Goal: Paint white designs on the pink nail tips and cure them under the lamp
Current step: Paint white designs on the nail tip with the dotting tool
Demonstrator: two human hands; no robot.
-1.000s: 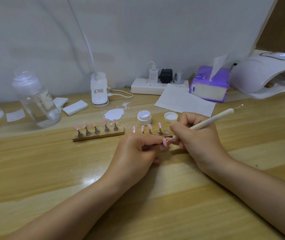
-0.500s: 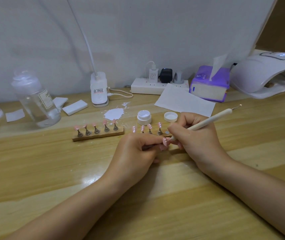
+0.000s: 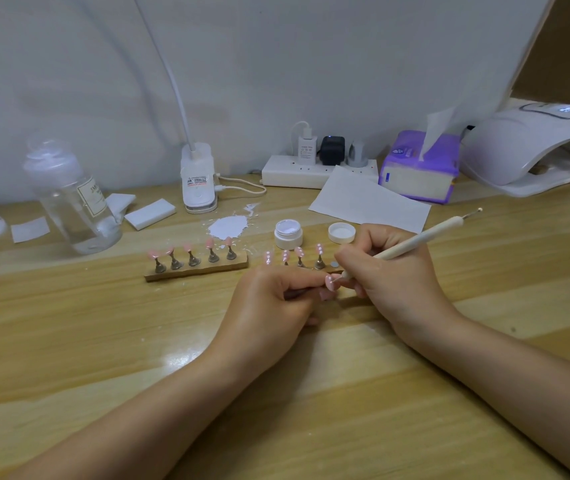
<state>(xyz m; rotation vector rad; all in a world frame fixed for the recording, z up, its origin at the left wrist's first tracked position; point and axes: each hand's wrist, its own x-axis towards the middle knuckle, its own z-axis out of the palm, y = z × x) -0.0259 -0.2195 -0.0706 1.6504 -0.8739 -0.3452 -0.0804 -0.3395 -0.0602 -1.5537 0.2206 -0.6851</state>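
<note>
The pink nail tip (image 3: 331, 282) being worked on is sitting near the centre of the surface (image 3: 69, 341), off its stand and raised between the two hands, likely so it can be angled freely under the tool. The left hand (image 3: 269, 306) is pinching its small holder in a closed grip, steadying it just in front of the right-hand stand (image 3: 297, 259), where four tips are already showing white dots and one peg spot is standing bare. The right hand (image 3: 391, 275) is gripping the dotting pen (image 3: 415, 239) like a pencil, its point touching the tip, the heel seemingly braced on the surface for control. At 11 o'clock from the hands, the left stand (image 3: 195, 268) is carrying five plain tips. The open gel pot (image 3: 288, 233) and its lid (image 3: 341, 233) are waiting at 12 o'clock, within easy dipping reach; the curing lamp (image 3: 533, 150) is glowing at 2 o'clock. Compared with a second ago, the pen is lying slightly flatter; both hands are otherwise holding their places.
</note>
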